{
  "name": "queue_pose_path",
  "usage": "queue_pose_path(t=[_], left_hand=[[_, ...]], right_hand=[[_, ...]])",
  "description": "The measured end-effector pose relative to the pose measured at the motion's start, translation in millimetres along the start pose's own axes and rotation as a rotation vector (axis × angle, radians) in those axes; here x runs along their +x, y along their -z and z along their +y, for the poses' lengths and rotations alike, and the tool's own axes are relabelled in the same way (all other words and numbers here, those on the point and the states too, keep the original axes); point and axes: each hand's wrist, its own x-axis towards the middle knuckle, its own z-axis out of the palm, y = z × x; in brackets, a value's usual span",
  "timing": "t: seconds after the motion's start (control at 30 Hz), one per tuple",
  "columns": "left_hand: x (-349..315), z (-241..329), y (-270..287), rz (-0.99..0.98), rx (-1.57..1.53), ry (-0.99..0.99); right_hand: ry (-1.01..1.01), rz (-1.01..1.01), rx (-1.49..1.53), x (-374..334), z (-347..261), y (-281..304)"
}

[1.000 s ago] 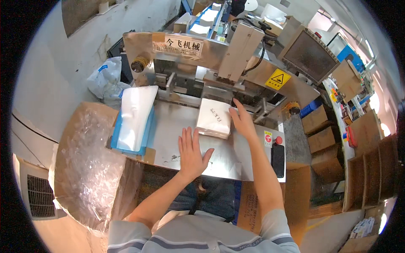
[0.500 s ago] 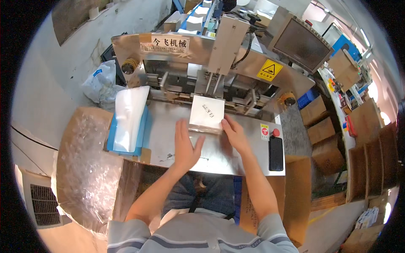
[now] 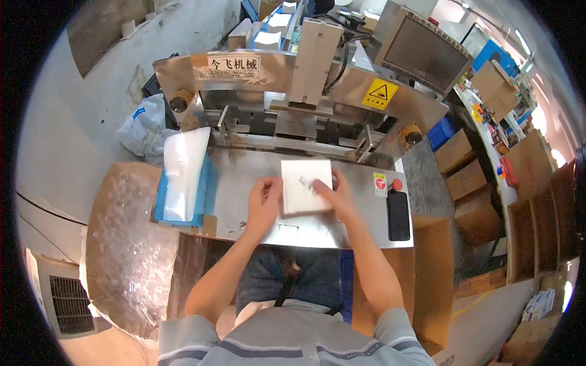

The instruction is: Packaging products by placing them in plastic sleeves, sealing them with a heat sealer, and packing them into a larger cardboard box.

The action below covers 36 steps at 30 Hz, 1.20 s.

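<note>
A flat, square white box (image 3: 298, 198) with small dark print on top is between my hands, above the metal worktop (image 3: 235, 165). My right hand (image 3: 340, 198) grips its right side, thumb over the top face and fingers along the edge. At the left edge my left hand (image 3: 264, 198) has its fingers curled in against the box. The undersides of both grips are hidden. Beyond the box stands a machine with a grey upright head (image 3: 315, 61) and metal guide rails (image 3: 262, 141). A blue holder (image 3: 163, 201) with clear plastic sheets (image 3: 184, 174) sits to the left.
A black phone (image 3: 399, 216) and a red button (image 3: 397, 185) are at the worktop's right end. A carton of crumpled clear film (image 3: 131, 244) stands lower left, an open cardboard box (image 3: 432, 274) lower right. A monitor (image 3: 425, 52) is mounted at the back right.
The white box has come nearer to me, away from the machine's rails. My right thumb now lies on its top, and my left fingers have curled in. The machine's rods below the head no longer show.
</note>
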Motion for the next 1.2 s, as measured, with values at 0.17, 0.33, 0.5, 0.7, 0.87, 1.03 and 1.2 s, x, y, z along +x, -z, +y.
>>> queue_pose_path(t=[0.17,0.33,0.5,0.7,0.87,1.03,1.2], left_hand=[[30.3,3.5,11.8,-0.017,-0.069,0.211],[109.3,-22.9,6.9,0.017,-0.329,0.332],[165.1,-32.8,-24.0,-0.028,-0.305,0.339],[151.4,-35.1,-10.5,0.084,-0.316,0.316],[63.0,-17.8,-51.5,-0.164,0.073,0.14],[-37.6,-7.6,-88.4,-0.515,0.805,-0.323],[-68.1,-36.9,-124.8,-0.773,1.027,-0.544]], right_hand=[[-0.07,-0.117,0.105,-39.7,2.7,21.7],[-0.121,-0.086,0.239,-82.8,2.4,36.1],[0.012,-0.008,0.256,-114.5,2.6,65.3],[0.084,0.217,0.205,-163.2,-6.5,106.2],[0.213,0.458,-0.036,-237.4,-18.9,181.7],[0.151,0.733,-0.558,-298.8,-46.4,234.5],[-0.064,0.715,-1.065,-345.8,-9.9,299.6]])
